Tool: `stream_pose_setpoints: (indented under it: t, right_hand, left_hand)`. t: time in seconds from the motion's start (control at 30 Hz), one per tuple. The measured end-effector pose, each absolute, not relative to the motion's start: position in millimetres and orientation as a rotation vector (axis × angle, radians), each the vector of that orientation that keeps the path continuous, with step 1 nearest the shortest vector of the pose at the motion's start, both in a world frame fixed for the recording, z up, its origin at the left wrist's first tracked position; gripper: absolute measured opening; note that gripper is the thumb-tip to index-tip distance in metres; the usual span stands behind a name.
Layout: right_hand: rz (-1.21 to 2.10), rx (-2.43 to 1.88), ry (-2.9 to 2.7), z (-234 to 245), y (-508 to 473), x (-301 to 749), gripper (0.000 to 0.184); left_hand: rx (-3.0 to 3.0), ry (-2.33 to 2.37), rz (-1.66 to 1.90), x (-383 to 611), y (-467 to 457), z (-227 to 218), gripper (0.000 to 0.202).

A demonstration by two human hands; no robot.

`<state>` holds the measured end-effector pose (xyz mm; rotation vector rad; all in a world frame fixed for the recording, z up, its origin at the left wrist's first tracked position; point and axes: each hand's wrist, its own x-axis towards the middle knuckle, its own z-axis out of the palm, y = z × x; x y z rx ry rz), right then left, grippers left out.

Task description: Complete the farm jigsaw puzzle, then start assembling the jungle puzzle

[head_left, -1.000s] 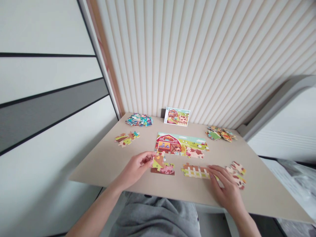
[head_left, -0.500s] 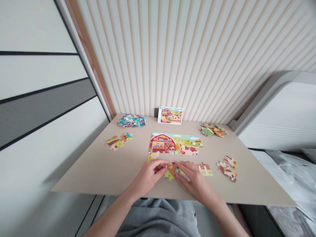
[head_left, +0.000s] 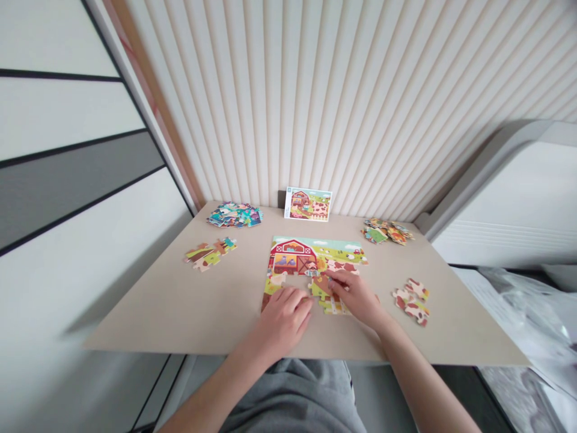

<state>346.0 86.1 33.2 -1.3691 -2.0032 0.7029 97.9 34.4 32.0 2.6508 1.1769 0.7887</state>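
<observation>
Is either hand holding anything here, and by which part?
The right hand appears to hold a green-and-brown puzzle piece by its right side; whether the left hand holds anything cannot be told.

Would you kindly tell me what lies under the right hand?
The left end of a white-fence strip shows beside the right hand, and a brown-green piece at its fingers. The hand covers more of the strip; what else lies under the palm cannot be seen.
</observation>
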Motion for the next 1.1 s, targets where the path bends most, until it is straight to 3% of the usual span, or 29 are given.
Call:
stream_pose_setpoints:
  t: [0.33, 1.1]
  right_hand:
    - [0.527, -1.391, -2.151, 26.3, 90.9, 338.0, 0.035]
    - [0.497, -1.255, -2.119, 23.2, 95.8, 335.8, 0.029]
  left_hand:
    - [2.688, 1.138, 0.635, 101.7, 35.9, 38.7, 0.034]
    - [2.615, 1.283, 0.74, 99.2, 34.9, 29.8, 0.029]
